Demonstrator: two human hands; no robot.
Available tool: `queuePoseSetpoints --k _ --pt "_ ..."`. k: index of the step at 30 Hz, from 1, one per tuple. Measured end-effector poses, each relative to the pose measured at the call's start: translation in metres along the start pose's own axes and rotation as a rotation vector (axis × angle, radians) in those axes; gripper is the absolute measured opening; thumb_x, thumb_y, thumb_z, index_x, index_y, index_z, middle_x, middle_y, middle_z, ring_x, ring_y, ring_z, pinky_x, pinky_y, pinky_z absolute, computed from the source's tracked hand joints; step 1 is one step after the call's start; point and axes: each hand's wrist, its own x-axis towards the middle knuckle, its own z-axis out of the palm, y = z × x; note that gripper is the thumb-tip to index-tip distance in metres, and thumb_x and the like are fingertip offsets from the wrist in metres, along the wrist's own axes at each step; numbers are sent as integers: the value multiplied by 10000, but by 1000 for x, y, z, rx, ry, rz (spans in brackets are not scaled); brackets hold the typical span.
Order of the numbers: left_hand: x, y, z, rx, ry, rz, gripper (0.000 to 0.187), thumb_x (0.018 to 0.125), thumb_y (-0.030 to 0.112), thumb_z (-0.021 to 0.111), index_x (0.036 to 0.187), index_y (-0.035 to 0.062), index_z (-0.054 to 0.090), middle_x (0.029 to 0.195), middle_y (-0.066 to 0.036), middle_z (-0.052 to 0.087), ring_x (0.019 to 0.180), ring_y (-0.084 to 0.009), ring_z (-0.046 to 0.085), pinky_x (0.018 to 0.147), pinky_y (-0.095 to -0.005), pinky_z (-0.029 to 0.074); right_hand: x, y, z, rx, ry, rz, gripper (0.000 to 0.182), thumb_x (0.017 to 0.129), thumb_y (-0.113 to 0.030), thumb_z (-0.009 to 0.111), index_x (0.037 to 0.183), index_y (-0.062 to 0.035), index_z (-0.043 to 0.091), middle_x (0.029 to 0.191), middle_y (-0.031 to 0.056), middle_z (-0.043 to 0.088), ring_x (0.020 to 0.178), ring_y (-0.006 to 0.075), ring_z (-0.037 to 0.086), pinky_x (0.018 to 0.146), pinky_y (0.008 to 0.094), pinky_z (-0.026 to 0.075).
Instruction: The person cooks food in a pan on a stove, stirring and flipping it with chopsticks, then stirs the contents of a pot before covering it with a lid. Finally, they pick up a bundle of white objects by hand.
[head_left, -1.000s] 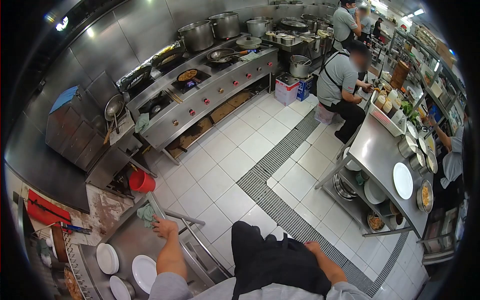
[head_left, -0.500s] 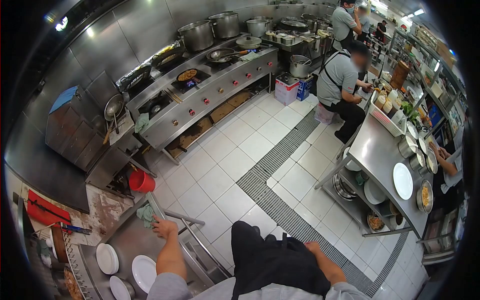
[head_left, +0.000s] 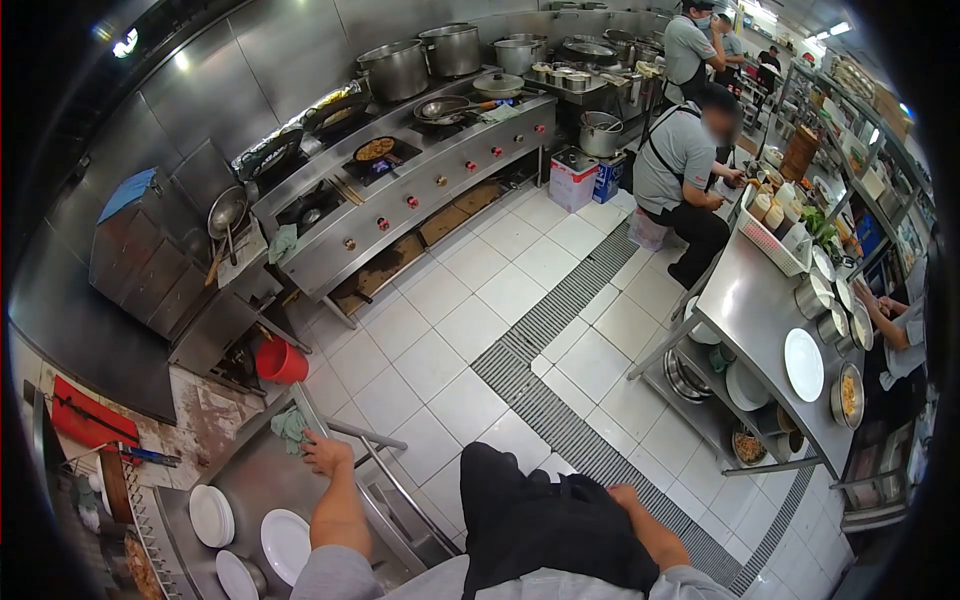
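My left hand [head_left: 326,456] rests with its fingers spread on the steel table [head_left: 258,468] at the lower left. Its fingertips are beside a crumpled green cloth [head_left: 291,427], perhaps touching its edge. On the same table, nearer to me, are a stack of white plates [head_left: 210,516], a white oval plate [head_left: 286,545] and another white dish [head_left: 238,576]. My right hand [head_left: 624,495] is low at my side, against the edge of my black apron [head_left: 555,530]. Its fingers are mostly hidden, and nothing shows in it.
A stove [head_left: 420,190] with pots and a pan of food [head_left: 375,150] stands ahead. A red bucket [head_left: 281,360] sits on the floor. To the right, a steel table [head_left: 750,300] carries a white plate [head_left: 804,364] and bowls. One co-worker [head_left: 685,165] sits; others stand behind.
My hands stay in nearly the same places. The view has shifted very slightly. At the right edge, a co-worker's hands have moved a little.
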Motion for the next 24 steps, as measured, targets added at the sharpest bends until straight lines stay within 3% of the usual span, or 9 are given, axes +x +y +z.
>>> queuePoseSetpoints --k 6,10,12,18,22,24 --pt "-3 2 -7 1 -26 -8 742 733 116 597 1352 239 207 1384 -166 245 1179 -371 346 877 -486 387 29 32 25 -171 35 -185 348 719 -361 508 873 -95 673 926 117 642 908 289 601 789 364 456" --pt "2 -1 -1 0 -22 -17 755 730 111 598 1357 241 199 1382 -166 245 1196 -379 331 883 -490 382 30 34 28 -147 51 -181 343 736 -345 490 863 -80 667 912 130 639 898 302 600 782 372 457" --pt "3 0 2 -7 -19 -16 757 729 112 599 1357 242 198 1382 -167 244 1199 -380 329 884 -491 381 35 39 29 -293 18 -237 350 794 -425 463 909 -160 662 927 75 640 885 273 600 780 335 470" --pt "1 2 0 30 -4 -16 730 747 125 590 1357 247 207 1372 -170 247 1182 -371 349 875 -490 391 55 60 48 -358 47 -288 352 785 -424 466 911 -160 661 932 80 641 891 274 598 774 342 470" --pt "4 -1 4 24 4 -19 716 755 129 584 1354 256 213 1362 -163 266 1162 -360 368 865 -484 398 15 18 17 -218 21 -78 339 769 -420 477 904 -168 659 927 71 645 877 268 604 760 351 472" --pt "4 1 3 14 10 -19 715 754 130 584 1353 259 214 1359 -163 269 1157 -358 371 864 -482 398 32 40 28 -263 41 -331 334 776 -419 472 907 -177 661 945 62 646 860 273 612 749 362 476"
